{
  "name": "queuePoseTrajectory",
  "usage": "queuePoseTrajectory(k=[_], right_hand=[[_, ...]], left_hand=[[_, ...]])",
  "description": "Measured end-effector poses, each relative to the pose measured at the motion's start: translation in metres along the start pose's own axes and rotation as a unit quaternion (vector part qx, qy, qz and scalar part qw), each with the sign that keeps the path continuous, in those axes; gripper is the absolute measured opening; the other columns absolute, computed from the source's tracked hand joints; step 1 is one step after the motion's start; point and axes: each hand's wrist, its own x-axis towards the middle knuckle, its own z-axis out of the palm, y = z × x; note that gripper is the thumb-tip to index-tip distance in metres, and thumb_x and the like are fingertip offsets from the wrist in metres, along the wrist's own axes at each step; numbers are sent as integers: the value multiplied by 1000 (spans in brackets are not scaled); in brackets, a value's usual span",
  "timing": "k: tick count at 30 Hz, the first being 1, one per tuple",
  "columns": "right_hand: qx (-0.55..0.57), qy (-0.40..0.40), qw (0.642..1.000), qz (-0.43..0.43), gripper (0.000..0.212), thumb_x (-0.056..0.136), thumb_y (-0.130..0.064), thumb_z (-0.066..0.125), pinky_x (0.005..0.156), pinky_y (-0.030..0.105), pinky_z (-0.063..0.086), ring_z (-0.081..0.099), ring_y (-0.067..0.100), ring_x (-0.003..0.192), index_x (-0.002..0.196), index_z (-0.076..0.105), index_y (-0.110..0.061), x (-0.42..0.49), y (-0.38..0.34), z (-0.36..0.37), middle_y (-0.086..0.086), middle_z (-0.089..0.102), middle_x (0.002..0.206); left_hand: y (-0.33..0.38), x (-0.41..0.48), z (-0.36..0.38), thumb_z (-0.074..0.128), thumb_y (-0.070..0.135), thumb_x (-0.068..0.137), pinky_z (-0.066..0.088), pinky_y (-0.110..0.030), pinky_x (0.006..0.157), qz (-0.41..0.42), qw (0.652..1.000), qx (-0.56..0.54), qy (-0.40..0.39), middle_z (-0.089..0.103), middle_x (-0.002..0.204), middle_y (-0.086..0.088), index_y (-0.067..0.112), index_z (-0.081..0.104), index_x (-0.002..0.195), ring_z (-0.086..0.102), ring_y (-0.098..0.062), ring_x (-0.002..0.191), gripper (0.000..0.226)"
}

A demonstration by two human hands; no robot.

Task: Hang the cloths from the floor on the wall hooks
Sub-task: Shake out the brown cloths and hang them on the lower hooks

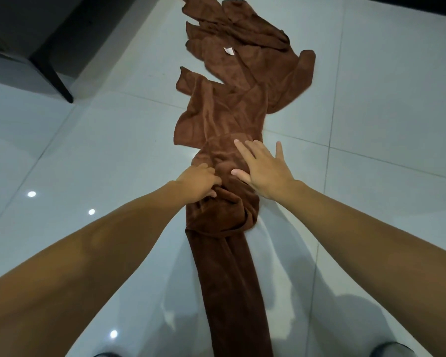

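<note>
Pale tiled floor [371, 99] bearing brown cloths [222, 112], strewn in a long crumpled line down its middle; dark furniture leg [54, 78] at upper left. Left hand [198, 182], grip curled round a bunched fold of the nearest cloth. Right hand [263, 168], grip spread flat, pressing the cloth just beside. White label [229, 50] on a farther cloth.

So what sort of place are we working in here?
Likely an indoor room, perhaps a home or hotel: glossy pale floor tiles showing reflected lights, a dark furniture leg at upper left, and brown cloths strewn on the floor. No wall hooks in view.
</note>
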Motion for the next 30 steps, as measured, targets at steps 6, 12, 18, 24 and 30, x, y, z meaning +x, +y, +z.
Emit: queuePoseTrajectory(k=[6,12,18,24,30], right_hand=[[8,-48,998,-33,73,94,-64,20,117,60,5,21,25,146,155,-2,-30,-12,2,-22,4,19,160],[185,0,982,-30,70,97,-59,33,103,46,42,51,29,125,155,9,-28,-13,3,-65,10,47,145],[368,100,925,10,55,97,-48,50,97,33,48,57,20,115,144,35,-24,-18,10,-76,1,57,132],[470,159,868,-1,12,99,-27,55,76,8,45,59,-5,86,108,60,-23,-14,26,-99,-16,63,95],[541,229,808,31,12,98,-27,55,84,31,52,64,13,90,98,66,-22,-4,33,-116,-6,67,91]], left_hand=[[4,6,-27,49,33,99,40,-27,75,-38,969,-229,83,63,92,-5,12,61,90,56,-19,83,26],[3,8,-90,48,31,100,38,-18,59,-91,893,-377,229,56,76,5,14,56,84,55,-12,72,25],[15,10,-142,49,31,99,44,-17,67,-108,806,-479,332,61,81,0,8,60,85,56,-8,74,29],[12,5,-167,47,34,100,41,-18,68,-156,748,-514,390,56,78,7,7,61,91,52,-4,73,32],[3,4,-149,59,47,90,51,-36,88,-215,737,-492,410,61,98,2,27,55,84,58,-17,95,21]])
